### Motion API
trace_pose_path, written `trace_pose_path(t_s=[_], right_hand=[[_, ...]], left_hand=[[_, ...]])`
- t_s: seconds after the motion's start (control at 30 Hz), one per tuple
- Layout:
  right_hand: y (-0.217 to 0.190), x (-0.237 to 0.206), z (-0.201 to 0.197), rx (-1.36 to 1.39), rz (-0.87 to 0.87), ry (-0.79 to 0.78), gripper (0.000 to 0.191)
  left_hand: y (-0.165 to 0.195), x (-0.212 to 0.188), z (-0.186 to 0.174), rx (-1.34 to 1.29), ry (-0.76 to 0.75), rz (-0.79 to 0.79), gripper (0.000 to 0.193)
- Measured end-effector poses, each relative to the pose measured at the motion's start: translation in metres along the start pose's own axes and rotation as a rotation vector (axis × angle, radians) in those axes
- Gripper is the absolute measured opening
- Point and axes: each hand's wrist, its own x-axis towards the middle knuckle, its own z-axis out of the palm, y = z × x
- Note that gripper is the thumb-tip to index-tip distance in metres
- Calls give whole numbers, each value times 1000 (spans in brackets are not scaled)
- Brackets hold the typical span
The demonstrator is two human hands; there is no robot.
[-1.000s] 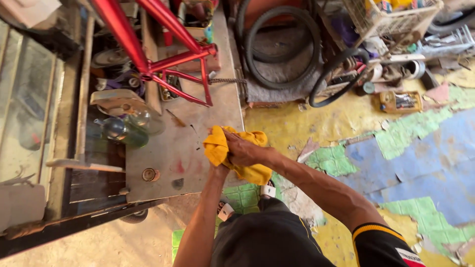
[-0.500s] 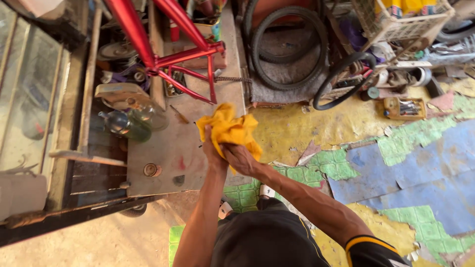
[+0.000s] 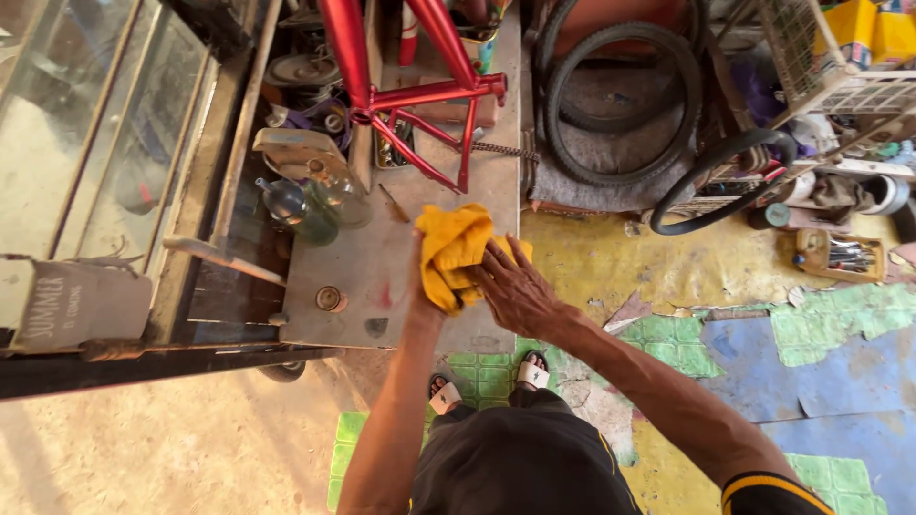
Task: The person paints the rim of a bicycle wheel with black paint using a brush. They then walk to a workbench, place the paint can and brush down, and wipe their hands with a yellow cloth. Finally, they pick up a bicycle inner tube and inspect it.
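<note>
The cloth (image 3: 452, 256) sits between both hands, over the near right part of the worktop (image 3: 363, 277). The left hand (image 3: 422, 291) is under and left of the cloth; the right hand (image 3: 515, 286) lies on its right side, touching it. Behind the cloth, at the far end of the worktop, stands the bike frame (image 3: 410, 86). Two bottles (image 3: 310, 205) lie left of the cloth, at the worktop's left edge. A round fitting (image 3: 330, 298) sits on the worktop, nearer than the bottles. A glass case (image 3: 95, 143) stands left of the worktop. Right of the frame, tyres (image 3: 620, 95) lean at the back. A basket (image 3: 840, 57) is at the far right, with a tool tray (image 3: 840, 256) on the floor in front of it.
</note>
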Motion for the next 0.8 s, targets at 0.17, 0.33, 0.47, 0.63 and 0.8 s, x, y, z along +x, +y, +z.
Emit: trace_pose_path(t_s=[0.17,0.33,0.47,0.63,0.8], right_hand=[[-4,0,44,112,165,-444,26],[7,-4,49,329,88,-373,12],[9,1,35,321,198,-448,15],[20,-16,2,767,365,242,33],[17,-40,-15,406,364,371,41]], left_hand=[[-38,1,4,769,245,311,45],[-41,3,-8,665,544,221,50],[-40,16,-9,758,631,174,54],[-42,19,-3,217,206,-2,54],[-76,33,13,296,42,-186,42]])
